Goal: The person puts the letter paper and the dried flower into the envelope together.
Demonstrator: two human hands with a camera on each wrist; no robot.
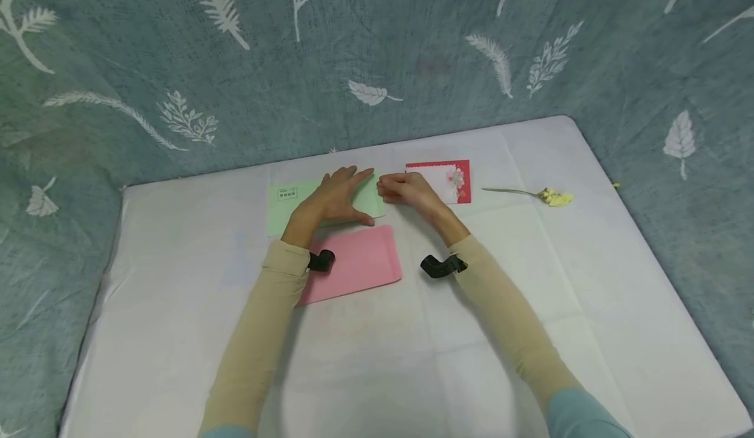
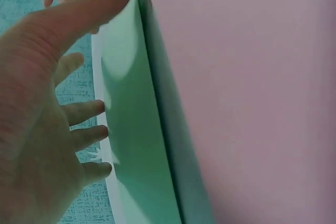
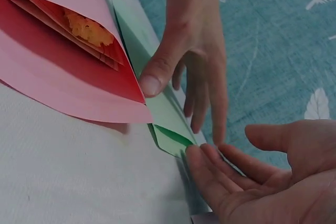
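Note:
A pale green envelope (image 1: 291,203) lies flat at the back of the white table (image 1: 177,294). My left hand (image 1: 338,197) presses on it with fingers spread and straight, the thumb (image 3: 157,74) down near its front edge. My right hand (image 1: 406,189) is at the envelope's right end. Its palm is open and its fingertips (image 3: 202,161) touch the green corner (image 3: 170,140). A pink envelope (image 1: 356,264) lies just in front, partly under my left forearm. In the right wrist view its mouth (image 3: 68,40) gapes, showing a red lining and a card with an orange leaf.
A red-edged card (image 1: 450,179) with a flower print lies just behind my right hand. A yellow flower sprig (image 1: 554,196) lies further right. A teal leaf-patterned cloth (image 1: 377,52) hangs behind the table and beside it.

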